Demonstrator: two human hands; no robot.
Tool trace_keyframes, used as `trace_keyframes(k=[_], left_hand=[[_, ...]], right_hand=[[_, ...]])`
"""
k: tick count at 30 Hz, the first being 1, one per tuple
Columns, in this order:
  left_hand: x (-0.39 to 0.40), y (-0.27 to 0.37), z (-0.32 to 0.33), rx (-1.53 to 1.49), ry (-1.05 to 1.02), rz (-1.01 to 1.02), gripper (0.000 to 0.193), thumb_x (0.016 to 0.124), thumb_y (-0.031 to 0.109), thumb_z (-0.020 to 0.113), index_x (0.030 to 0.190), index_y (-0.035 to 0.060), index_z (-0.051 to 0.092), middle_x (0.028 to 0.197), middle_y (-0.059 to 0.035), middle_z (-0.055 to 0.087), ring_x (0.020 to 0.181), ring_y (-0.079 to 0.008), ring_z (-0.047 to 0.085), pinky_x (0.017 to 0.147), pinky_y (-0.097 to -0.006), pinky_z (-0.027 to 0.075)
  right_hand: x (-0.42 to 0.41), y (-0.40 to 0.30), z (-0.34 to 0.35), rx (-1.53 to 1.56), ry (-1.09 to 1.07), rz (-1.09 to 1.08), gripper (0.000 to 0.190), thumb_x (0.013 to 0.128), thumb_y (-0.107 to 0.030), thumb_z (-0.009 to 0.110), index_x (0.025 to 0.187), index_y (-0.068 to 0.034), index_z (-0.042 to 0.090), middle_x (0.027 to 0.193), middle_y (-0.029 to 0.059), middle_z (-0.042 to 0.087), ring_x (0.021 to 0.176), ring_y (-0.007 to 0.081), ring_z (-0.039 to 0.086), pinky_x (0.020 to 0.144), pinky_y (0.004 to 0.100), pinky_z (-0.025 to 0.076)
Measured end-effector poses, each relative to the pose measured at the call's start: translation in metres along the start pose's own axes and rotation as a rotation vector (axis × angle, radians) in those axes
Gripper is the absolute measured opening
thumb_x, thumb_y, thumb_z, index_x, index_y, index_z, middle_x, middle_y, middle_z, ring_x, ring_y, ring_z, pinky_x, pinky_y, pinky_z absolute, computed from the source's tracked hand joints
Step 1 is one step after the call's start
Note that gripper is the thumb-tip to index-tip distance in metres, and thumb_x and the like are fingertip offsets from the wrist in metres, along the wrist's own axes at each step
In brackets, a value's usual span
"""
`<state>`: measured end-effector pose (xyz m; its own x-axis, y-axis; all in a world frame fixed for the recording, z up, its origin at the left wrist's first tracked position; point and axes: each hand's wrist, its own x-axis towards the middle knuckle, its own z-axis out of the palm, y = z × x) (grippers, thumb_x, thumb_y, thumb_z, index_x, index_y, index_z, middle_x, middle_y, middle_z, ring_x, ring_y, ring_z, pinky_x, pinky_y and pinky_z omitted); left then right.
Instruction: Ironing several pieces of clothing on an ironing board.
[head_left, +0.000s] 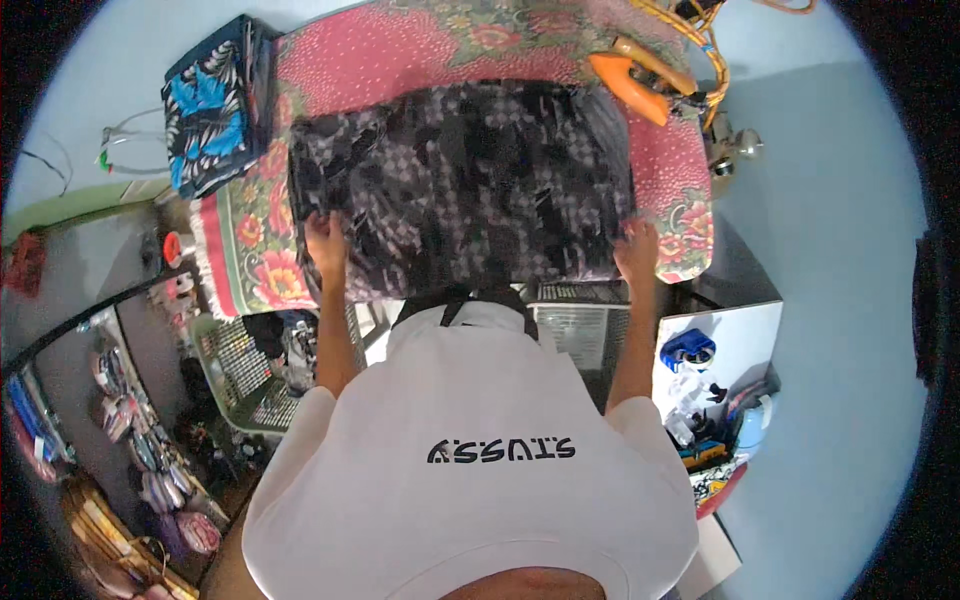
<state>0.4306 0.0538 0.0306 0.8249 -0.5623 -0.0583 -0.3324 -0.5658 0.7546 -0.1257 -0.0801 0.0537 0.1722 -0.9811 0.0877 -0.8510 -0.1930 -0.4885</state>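
Note:
A black and grey patterned cloth (480, 180) lies spread across a red floral cover (360, 56) on the table in front of me. At the cloth's left side is my left hand (325, 238), its fingers at the edge. My right hand (636, 244) is at the right edge, fingers on or just above the fabric. Whether either hand pinches the cloth is not clear. An orange iron (630, 86) rests at the table's back right, beyond the cloth. Folded dark cloth with a blue and white pattern (206, 112) lies at the back left.
A yellow patterned cord (716, 60) runs by the iron. Below the table's front edge are a green plastic basket (217, 375) with clothes and another basket (577, 330). A white cabinet top (720, 322) with small items stands at the right, near a blue wall (832, 225).

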Motion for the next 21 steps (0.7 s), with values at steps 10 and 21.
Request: trace_keyframes(k=[10,21], left_hand=[[0.111,0.086,0.055,0.116,-0.321,-0.097,0.038,0.085,0.032,0.069,0.098,-0.0034,0.068,0.083,-0.014,0.065,0.075,-0.0258,0.063,0.076,-0.0351,0.049],[0.256,0.114,0.129,-0.839,-0.301,-0.4,0.045,0.092,0.033,0.066,0.127,0.0094,0.055,0.114,-0.0033,0.062,0.091,-0.0157,0.062,0.079,-0.0318,0.054]], right_hand=[[0.244,-0.103,0.081,-0.211,0.06,-0.048,0.058,0.084,-0.018,0.061,0.139,-0.008,0.045,0.106,0.0306,0.06,0.104,0.0454,0.056,0.087,0.0504,0.047],[0.321,0.037,0.075,-0.076,-0.247,0.026,0.025,0.091,-0.022,0.06,0.107,-0.004,0.068,0.093,0.0135,0.07,0.089,0.0261,0.066,0.081,0.0353,0.05]])
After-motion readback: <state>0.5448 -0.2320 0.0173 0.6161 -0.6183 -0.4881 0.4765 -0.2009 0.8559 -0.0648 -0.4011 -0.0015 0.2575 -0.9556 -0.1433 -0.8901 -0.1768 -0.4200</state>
